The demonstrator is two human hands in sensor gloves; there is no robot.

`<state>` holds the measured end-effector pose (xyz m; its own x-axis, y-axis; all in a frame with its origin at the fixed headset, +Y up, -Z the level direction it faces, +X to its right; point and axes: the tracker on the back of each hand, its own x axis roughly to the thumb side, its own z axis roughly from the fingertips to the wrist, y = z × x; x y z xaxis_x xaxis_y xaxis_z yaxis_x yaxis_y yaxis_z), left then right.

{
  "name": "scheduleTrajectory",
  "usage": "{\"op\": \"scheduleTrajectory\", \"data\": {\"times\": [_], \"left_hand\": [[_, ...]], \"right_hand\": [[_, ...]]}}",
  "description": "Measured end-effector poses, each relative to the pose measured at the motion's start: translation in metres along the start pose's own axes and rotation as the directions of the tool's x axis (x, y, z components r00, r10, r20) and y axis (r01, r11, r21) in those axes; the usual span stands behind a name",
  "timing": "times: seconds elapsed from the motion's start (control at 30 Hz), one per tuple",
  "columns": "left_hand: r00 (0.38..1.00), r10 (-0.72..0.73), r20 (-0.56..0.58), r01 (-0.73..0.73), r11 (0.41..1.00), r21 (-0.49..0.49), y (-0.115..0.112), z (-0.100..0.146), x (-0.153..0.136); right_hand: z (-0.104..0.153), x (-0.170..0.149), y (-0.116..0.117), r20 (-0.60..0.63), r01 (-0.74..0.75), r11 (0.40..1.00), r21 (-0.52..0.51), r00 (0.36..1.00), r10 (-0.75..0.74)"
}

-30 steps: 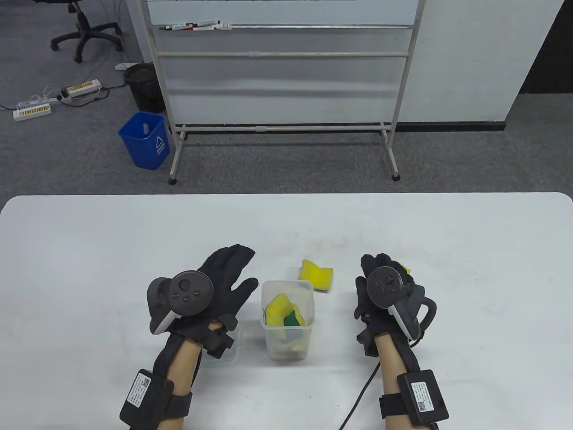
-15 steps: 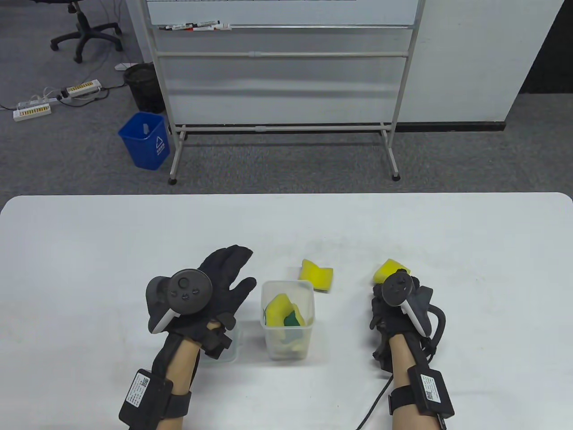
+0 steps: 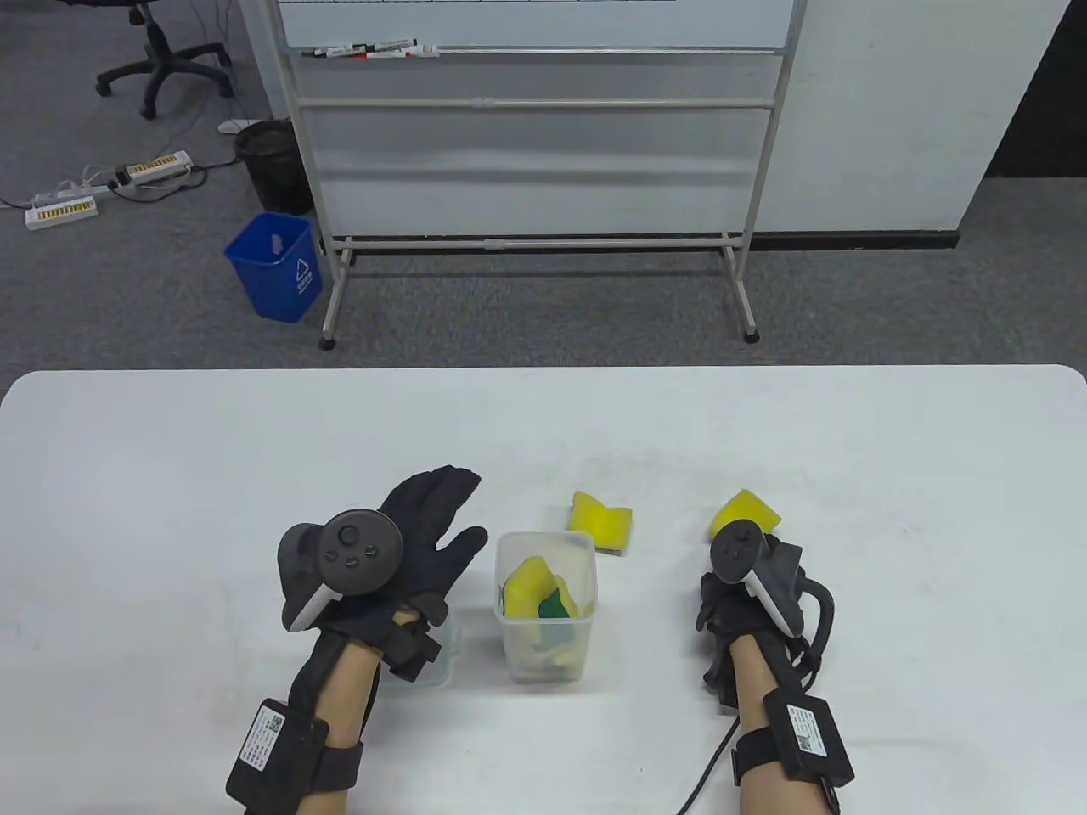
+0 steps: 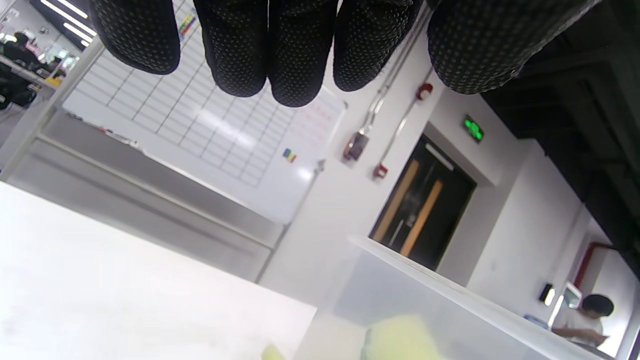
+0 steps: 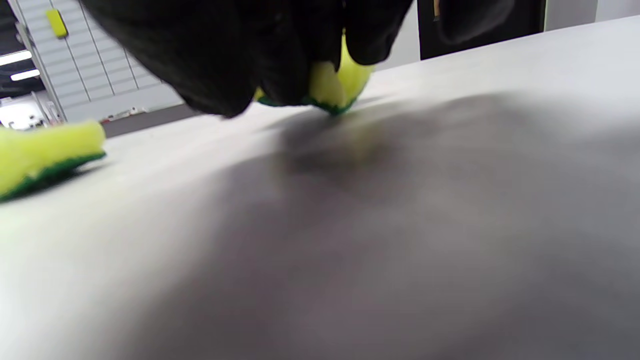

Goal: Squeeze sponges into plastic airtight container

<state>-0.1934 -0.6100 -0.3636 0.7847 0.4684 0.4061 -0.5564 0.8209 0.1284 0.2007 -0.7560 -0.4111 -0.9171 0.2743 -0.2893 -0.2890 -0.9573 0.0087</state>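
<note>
Right hand (image 3: 737,586) pinching sponge (image 3: 746,512), left hand (image 3: 399,543) relaxed beside container (image 3: 543,607), wide bare table (image 3: 170,475) around

A white table (image 3: 170,509) fills the lower half. Beyond it, at 12 o'clock, a whiteboard (image 3: 535,119) stands on grey carpet, markers (image 3: 371,51) on its rail. At 10 o'clock sit a blue bin (image 3: 276,266) and a black bin (image 3: 270,161). Power strips (image 3: 102,188) and an office chair (image 3: 161,59) lie at 11 o'clock.
</note>
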Motion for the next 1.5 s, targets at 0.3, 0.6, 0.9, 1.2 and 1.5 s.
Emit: {"op": "scheduleTrajectory", "data": {"times": [0.3, 0.6, 0.9, 1.2, 1.5], "left_hand": [[0.995, 0.097, 0.015, -0.097, 0.995, 0.014, 0.001, 0.0, 0.001], [0.979, 0.199, 0.034, -0.2, 0.979, 0.029, 0.001, 0.001, 0.01], [0.909, 0.412, 0.063, -0.413, 0.911, -0.003, 0.002, 0.002, 0.015], [0.765, 0.641, 0.068, -0.641, 0.767, -0.023, -0.003, 0.0, 0.007], [0.829, 0.553, 0.085, -0.557, 0.83, 0.038, -0.005, 0.0, 0.013]], "right_hand": [[0.023, 0.022, -0.056, 0.206, 0.569, 0.821, -0.038, 0.809, -0.551], [0.071, 0.072, -0.115, 0.509, 0.751, 0.646, 0.138, 0.505, -0.697], [0.112, 0.122, -0.123, 0.59, 0.671, 0.552, 0.495, 0.207, -0.78], [0.114, 0.137, -0.109, 0.529, 0.607, 0.494, 0.623, 0.139, -0.837], [0.117, 0.128, -0.116, 0.585, 0.729, 0.546, 0.413, 0.247, -0.772]]}}
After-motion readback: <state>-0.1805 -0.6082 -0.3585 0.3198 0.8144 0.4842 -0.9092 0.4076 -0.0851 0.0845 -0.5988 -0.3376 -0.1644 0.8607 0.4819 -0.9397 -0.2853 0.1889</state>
